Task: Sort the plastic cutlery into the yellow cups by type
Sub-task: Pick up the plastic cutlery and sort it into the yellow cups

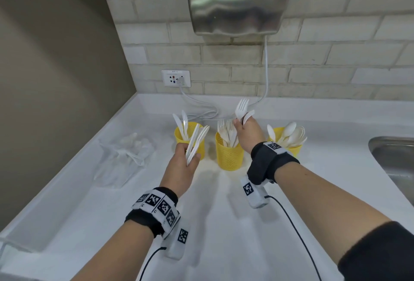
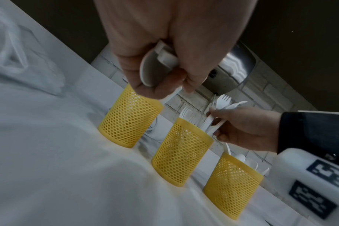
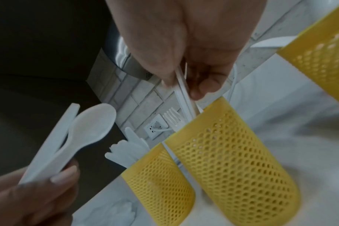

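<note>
Three yellow mesh cups stand in a row on the white counter. The left cup [image 1: 201, 149] holds knives, the middle cup [image 1: 229, 157] forks, the right cup [image 1: 276, 134] spoons. My left hand [image 1: 192, 157] grips a bundle of white cutlery [image 1: 197, 141] in front of the left cup. In the right wrist view that bundle shows a spoon [image 3: 93, 126] and a knife [image 3: 54, 137]. My right hand [image 1: 240, 124] pinches a couple of forks [image 1: 241, 108], tines up, just above the middle cup [image 3: 232, 160]. Their handles [image 3: 182, 91] point down at its rim.
A crumpled clear plastic bag [image 1: 127, 155] lies left of the cups. A steel sink [image 1: 394, 157] is at the right edge. A hand dryer [image 1: 237, 0] hangs on the brick wall, and its cable [image 1: 201, 110] trails behind the cups to a socket [image 1: 176, 78].
</note>
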### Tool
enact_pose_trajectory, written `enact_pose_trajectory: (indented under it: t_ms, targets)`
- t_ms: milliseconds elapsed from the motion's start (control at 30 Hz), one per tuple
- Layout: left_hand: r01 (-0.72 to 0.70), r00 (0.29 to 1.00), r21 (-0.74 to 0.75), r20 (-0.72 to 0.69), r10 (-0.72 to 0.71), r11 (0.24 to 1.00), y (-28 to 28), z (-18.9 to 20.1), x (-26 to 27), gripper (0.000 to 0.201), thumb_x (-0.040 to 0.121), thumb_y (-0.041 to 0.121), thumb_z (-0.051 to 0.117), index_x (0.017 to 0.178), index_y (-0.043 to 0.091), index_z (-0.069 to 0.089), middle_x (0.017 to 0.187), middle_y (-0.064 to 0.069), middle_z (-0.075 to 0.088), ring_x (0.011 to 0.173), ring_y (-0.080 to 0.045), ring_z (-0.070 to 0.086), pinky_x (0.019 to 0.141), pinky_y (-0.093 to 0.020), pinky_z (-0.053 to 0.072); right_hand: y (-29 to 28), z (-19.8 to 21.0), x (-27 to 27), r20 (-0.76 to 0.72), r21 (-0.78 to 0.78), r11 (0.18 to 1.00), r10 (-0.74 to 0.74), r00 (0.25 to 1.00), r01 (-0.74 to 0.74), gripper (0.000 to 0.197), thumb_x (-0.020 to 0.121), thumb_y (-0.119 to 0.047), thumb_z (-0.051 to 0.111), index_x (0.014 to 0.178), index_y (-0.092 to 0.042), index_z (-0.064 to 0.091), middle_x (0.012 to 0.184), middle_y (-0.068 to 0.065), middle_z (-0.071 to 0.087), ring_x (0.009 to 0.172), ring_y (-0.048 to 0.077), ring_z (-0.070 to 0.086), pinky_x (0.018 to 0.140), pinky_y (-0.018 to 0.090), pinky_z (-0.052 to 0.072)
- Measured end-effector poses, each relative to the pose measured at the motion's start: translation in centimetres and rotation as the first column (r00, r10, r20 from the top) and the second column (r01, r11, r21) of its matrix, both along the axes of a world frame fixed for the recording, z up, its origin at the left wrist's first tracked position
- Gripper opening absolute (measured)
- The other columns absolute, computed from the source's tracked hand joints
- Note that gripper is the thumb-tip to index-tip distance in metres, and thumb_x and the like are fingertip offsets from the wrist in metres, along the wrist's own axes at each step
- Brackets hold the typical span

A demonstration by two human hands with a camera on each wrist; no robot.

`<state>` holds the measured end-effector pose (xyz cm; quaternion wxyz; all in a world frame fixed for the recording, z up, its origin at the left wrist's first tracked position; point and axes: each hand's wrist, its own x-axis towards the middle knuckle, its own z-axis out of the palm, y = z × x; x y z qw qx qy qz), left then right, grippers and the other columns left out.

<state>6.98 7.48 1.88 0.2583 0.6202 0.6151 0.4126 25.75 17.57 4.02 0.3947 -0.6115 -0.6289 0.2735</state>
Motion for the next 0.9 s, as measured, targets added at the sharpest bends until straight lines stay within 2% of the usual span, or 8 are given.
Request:
enact_pose_trajectory:
  t_ms: [100, 233, 300, 433, 500, 567, 700, 900]
  targets:
    - [0.008, 0.999, -0.01, 0.043, -0.008, 1.0, 0.1, 0.0, 0.0, 0.013, 0.098, 0.026, 0.051, 0.104, 0.02, 0.041, 0.074, 0.01, 0.048, 0.06, -0.005, 0.045, 0.052, -0.017, 0.032, 0.6, -0.9, -0.3, 0.126, -0.095, 0.994, -0.036, 0.991, 0.048, 0.036, 0.097, -0.033, 0.05, 0.094, 0.002, 0.057, 0.096, 0.02, 0.06, 0.083, 0.033, 0.061, 0.068, 0.029, 0.038]
    - [0.019, 0.994, -0.042, 0.11, -0.015, 0.999, 0.3, -0.2, 0.1, 0.015, 0.098, 0.031, 0.051, 0.102, 0.021, 0.04, 0.071, 0.007, 0.047, 0.059, -0.011, 0.045, 0.054, -0.027, 0.038, -0.7, 0.1, -0.5, 0.126, -0.107, 0.992, -0.05, 0.991, 0.064, 0.053, 0.084, -0.032, 0.071, 0.126, -0.004, 0.053, 0.127, 0.014, 0.044, 0.102, 0.03, 0.059, 0.083, 0.029, 0.043]
    - [0.028, 0.99, -0.059, 0.142, -0.019, 0.998, 0.3, -0.1, 0.3, 0.016, 0.098, 0.032, 0.05, 0.102, 0.019, 0.04, 0.072, 0.003, 0.045, 0.059, -0.014, 0.044, 0.052, -0.027, 0.041, -2.1, 1.1, -0.5, 0.039, -0.043, 0.992, -0.119, 0.992, 0.121, 0.062, 0.084, -0.031, 0.071, 0.136, -0.012, 0.043, 0.134, 0.008, 0.034, 0.095, 0.025, 0.057, 0.079, 0.026, 0.042]
    - [0.065, 0.973, -0.082, 0.226, -0.045, 0.995, 0.2, 0.2, 1.0, 0.02, 0.098, 0.034, 0.049, 0.104, 0.017, 0.041, 0.076, 0.0, 0.044, 0.059, -0.014, 0.044, 0.05, -0.026, 0.045, -5.1, 2.8, -1.7, 0.022, 0.049, 0.998, -0.04, 0.999, 0.039, 0.028, 0.086, -0.038, 0.062, 0.102, -0.014, 0.064, 0.1, 0.0, 0.052, 0.071, 0.014, 0.049, 0.071, 0.027, 0.041]
    - [0.098, 0.964, -0.103, 0.257, -0.068, 0.99, 0.1, 0.4, 1.6, 0.024, 0.098, 0.037, 0.048, 0.106, 0.016, 0.041, 0.076, -0.002, 0.044, 0.057, -0.014, 0.043, 0.051, -0.026, 0.046, -6.2, 2.6, -2.6, -0.078, -0.092, 0.976, 0.191, 0.979, -0.197, 0.043, 0.083, -0.046, 0.066, 0.079, -0.004, 0.066, 0.071, 0.002, 0.048, 0.062, 0.014, 0.043, 0.062, 0.026, 0.036]
    - [0.133, 0.96, -0.131, 0.263, -0.095, 0.982, 0.0, 0.7, 2.4, 0.027, 0.098, 0.038, 0.047, 0.111, 0.015, 0.041, 0.075, -0.004, 0.045, 0.058, -0.014, 0.044, 0.052, -0.026, 0.046, -7.2, 2.4, -3.3, -0.152, -0.166, 0.924, 0.32, 0.935, -0.344, 0.049, 0.082, -0.046, 0.069, 0.065, -0.002, 0.054, 0.062, 0.004, 0.037, 0.054, 0.012, 0.036, 0.052, 0.021, 0.029]
    - [0.186, 0.938, -0.144, 0.319, -0.132, 0.972, -0.3, 1.0, 3.3, 0.014, 0.099, 0.03, 0.045, 0.105, 0.017, 0.042, 0.072, -0.003, 0.042, 0.058, -0.013, 0.044, 0.048, -0.026, 0.045, -7.4, 2.1, -2.9, -0.272, -0.133, 0.948, 0.246, 0.93, -0.289, 0.039, 0.086, -0.034, 0.07, 0.065, -0.008, 0.05, 0.054, -0.001, 0.035, 0.046, 0.009, 0.035, 0.041, 0.013, 0.029]
    - [0.1, 0.944, -0.133, 0.325, -0.052, 0.986, -0.3, 1.1, 3.1, 0.013, 0.098, 0.014, 0.038, 0.102, 0.011, 0.05, 0.094, -0.002, 0.049, 0.062, -0.015, 0.049, 0.043, -0.026, 0.046, -6.9, 2.9, -0.9, -0.395, -0.081, 0.991, 0.064, 0.917, -0.104, 0.03, 0.095, -0.033, 0.058, 0.08, -0.007, 0.056, 0.067, 0.004, 0.058, 0.058, 0.016, 0.055, 0.051, 0.023, 0.046]
